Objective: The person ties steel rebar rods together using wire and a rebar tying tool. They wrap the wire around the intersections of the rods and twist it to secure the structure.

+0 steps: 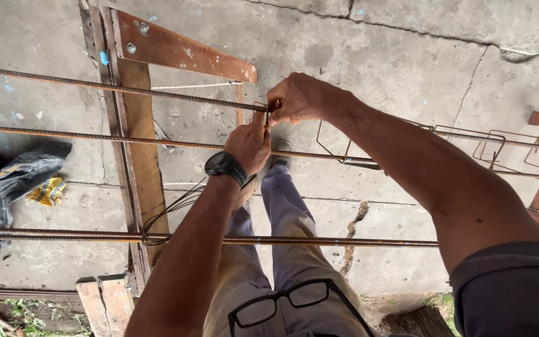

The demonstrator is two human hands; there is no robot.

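Rebar rods: rusty brown with little ridges all along.
Wire frames at 3 o'clock: rusty brown too.
Wooden stand: reddish brown boards with silver bolts.
Floor: grey concrete with dark cracks and small blue spots.
Watch on the left wrist: black.
Trousers: light tan.
Glasses at 6 o'clock: black rims.
Sleeve at 4 o'clock: dark grey.
Plastic bag at 9 o'clock: black.
Wrapper beside the bag: yellow.
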